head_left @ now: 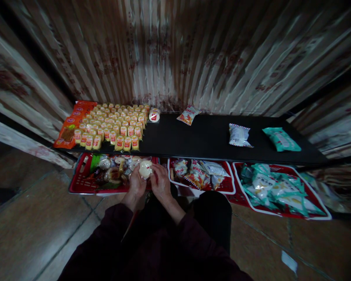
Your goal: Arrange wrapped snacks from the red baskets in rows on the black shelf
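Observation:
A round pale snack in clear wrap (145,168) is between my two hands, above the right part of the left red basket (76,181). My left hand (137,184) grips its left side, and my right hand (160,180) has its fingers closed on the right side. A similar round wrapped snack with a red label (154,115) lies on the black shelf (169,136), right of several rows of small yellow wrapped snacks (114,125). Assorted wrapped snacks (114,171) fill much of the left basket.
An orange packet (71,125) lies at the shelf's left end. Along the shelf are a red-white bag (188,114), a whitish bag (240,136) and a teal bag (281,139). Two more baskets (232,183) (324,214) hold bags below. A pleated curtain (175,50) hangs behind.

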